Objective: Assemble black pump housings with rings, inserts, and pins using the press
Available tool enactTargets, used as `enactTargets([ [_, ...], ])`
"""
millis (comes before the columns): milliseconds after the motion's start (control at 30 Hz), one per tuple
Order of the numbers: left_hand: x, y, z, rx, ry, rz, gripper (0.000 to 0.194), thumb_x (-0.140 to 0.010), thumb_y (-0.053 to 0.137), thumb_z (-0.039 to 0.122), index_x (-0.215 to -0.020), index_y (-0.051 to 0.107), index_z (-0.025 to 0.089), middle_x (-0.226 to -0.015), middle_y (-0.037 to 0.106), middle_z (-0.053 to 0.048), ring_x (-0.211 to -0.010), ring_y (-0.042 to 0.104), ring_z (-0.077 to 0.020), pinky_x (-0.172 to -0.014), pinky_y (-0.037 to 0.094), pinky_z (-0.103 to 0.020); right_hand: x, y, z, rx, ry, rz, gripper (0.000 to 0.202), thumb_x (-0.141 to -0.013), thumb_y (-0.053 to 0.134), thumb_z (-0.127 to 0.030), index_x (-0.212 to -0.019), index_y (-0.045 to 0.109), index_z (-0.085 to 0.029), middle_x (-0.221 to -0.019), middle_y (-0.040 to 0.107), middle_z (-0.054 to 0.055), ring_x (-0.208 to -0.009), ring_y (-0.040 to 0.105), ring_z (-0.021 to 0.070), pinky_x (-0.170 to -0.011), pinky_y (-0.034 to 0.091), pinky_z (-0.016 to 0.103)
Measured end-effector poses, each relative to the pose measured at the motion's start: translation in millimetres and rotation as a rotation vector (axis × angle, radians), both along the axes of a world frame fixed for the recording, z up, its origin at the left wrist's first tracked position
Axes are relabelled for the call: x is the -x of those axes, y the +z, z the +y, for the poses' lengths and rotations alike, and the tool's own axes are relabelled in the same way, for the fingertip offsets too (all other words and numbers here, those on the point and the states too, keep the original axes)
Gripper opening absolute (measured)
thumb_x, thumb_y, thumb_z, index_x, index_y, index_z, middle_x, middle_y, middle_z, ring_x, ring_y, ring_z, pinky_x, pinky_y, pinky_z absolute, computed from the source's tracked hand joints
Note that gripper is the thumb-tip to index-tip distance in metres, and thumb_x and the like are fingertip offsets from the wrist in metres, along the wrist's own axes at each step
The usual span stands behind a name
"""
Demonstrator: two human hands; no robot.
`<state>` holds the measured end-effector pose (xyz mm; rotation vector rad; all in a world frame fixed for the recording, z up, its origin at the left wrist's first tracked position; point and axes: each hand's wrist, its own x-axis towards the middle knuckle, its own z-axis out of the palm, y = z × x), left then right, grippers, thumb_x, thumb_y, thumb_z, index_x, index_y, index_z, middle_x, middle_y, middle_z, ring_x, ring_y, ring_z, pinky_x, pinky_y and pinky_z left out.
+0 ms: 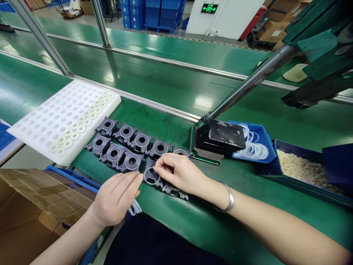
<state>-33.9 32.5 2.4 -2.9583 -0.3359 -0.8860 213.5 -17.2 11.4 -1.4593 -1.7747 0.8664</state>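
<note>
Two rows of black square parts point(132, 161) with round centres lie on the green bench. Over the front row, my right hand point(179, 171) pinches a thin translucent ring point(152, 182) at its right edge. The ring hangs tilted above one black part. My left hand point(118, 197) is just left of the ring, its fingers closed together and bent round a bunch of white rings point(135, 208) that sticks out below the palm. My right fingers partly hide the black parts under them.
A white foam tray point(49, 110) with pale round pieces lies at left. A black block point(223, 135) on a stand, a blue bin point(264, 141) of rings and a bin of small beige pieces point(303, 169) stand at right. An open cardboard box point(52, 191) is at lower left.
</note>
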Motion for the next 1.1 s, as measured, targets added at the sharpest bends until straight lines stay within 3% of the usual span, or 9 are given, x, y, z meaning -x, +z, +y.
enactTargets([
  [67, 1, -3.1, 2, 0.027, 0.009, 0.012, 0.043, -0.095, 0.052, 0.009, -0.137, 0.052, 0.002, -0.120, 0.070, -0.021, -0.119, 0.065, -0.0286, -0.097, 0.057, -0.043, -2, -4.4, 2, -0.068, -0.034, -0.156, 0.014, -0.094, 0.060, -0.021, -0.081, 0.063, -0.017, -0.074, 0.062, 0.002, -0.066, 0.054, 0.0132, -0.063, 0.041, 0.026],
  [200, -7, -11.6, 2, -0.006, -0.091, 0.157, 0.041, -0.092, 0.060, 0.009, -0.132, 0.057, 0.002, -0.131, 0.067, -0.020, -0.130, 0.058, -0.0304, -0.111, 0.050, -0.048, -4, -11.2, 5, -0.139, -0.044, -0.306, 0.014, -0.096, 0.058, -0.020, -0.083, 0.063, -0.016, -0.076, 0.064, 0.002, -0.067, 0.056, 0.0144, -0.066, 0.042, 0.028],
  [433, -16, -19.3, -1, 0.006, -0.103, 0.212, 0.042, -0.093, 0.060, 0.011, -0.134, 0.056, 0.002, -0.136, 0.063, -0.019, -0.134, 0.054, -0.0315, -0.113, 0.048, -0.050, -7, -12.6, 4, -0.218, -0.026, -0.505, 0.013, -0.098, 0.054, -0.022, -0.091, 0.062, -0.015, -0.081, 0.063, 0.005, -0.072, 0.057, 0.0173, -0.068, 0.043, 0.030],
  [600, -15, -20.0, 1, 0.052, -0.115, 0.221, 0.041, -0.093, 0.059, 0.010, -0.134, 0.057, 0.003, -0.138, 0.062, -0.019, -0.136, 0.051, -0.0320, -0.114, 0.046, -0.052, -14, -6.4, 3, -0.405, 0.231, -0.704, 0.024, -0.102, 0.044, -0.014, -0.116, 0.063, -0.015, -0.092, 0.060, 0.009, -0.077, 0.052, 0.0190, -0.066, 0.040, 0.031],
  [733, -16, -17.1, -1, 0.055, -0.114, 0.231, 0.041, -0.093, 0.058, 0.009, -0.134, 0.057, 0.002, -0.138, 0.061, -0.021, -0.136, 0.051, -0.0329, -0.114, 0.046, -0.052, -25, 3.6, 5, -0.512, 0.385, -0.832, 0.027, -0.102, 0.040, -0.011, -0.114, 0.064, -0.009, -0.089, 0.059, 0.010, -0.077, 0.048, 0.0203, -0.067, 0.037, 0.034],
  [933, -20, -15.9, -8, 0.051, -0.075, 0.247, 0.041, -0.093, 0.059, 0.010, -0.133, 0.059, 0.003, -0.138, 0.061, -0.021, -0.135, 0.052, -0.0337, -0.114, 0.046, -0.052, -38, 7.6, -4, -0.560, 0.561, -0.824, 0.030, -0.103, 0.041, -0.012, -0.087, 0.066, -0.011, -0.087, 0.059, 0.010, -0.074, 0.046, 0.0192, -0.068, 0.037, 0.035],
  [1100, -22, -18.4, -11, 0.041, -0.057, 0.206, 0.040, -0.092, 0.061, 0.010, -0.131, 0.059, 0.003, -0.135, 0.063, -0.020, -0.132, 0.054, -0.0340, -0.112, 0.046, -0.052, -31, -6.8, -19, -0.547, 0.438, -0.610, 0.025, -0.102, 0.042, -0.015, -0.098, 0.067, -0.010, -0.086, 0.062, 0.010, -0.076, 0.050, 0.0201, -0.069, 0.043, 0.034],
])
